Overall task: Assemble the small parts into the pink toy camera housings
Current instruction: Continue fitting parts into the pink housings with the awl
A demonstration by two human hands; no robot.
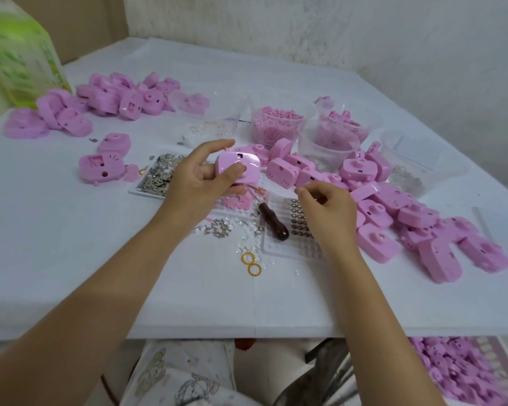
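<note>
Head view: L hand (200, 174) grips one pink housing (238, 168) up off the table (71, 259), thumb across its near face, fingers wrapped behind. R hand (326, 203) sits just right of it & a bit lower, fingers curled in, thumb & forefinger tips pinched together. Can't tell if a part's in that pinch, too small/blurred. Hands near each other, not touching.

Step in hand, prob: feeding a small part into the held housing; the R pinch looks ready to carry smth over. Directly under R hand: clear grid tray (294, 250) w/ rows of small metal rings (298, 218), so that's the likely source. Btwn the hands & nearer the body: wood-handled tool (276, 224) lying flat, shaft pointing twd L hand, not held. Left of L hand: tray of metal bits (159, 174). Beyond both hands: tubs of pink bits (276, 124). Right of R hand: big heap of housings (408, 218). Second heap (115, 95) far beyond L hand, to its left.

Next move calls for: R pinch brought over to the housing, L hand turning it so the right hole/slot faces the R fingertips, part lined up square, then pressed home. Fine work: a tiny part is easy to drop among the loose screws (220, 228) below the hands. Many housings lying about, so early/mid job, at a guess.
</note>
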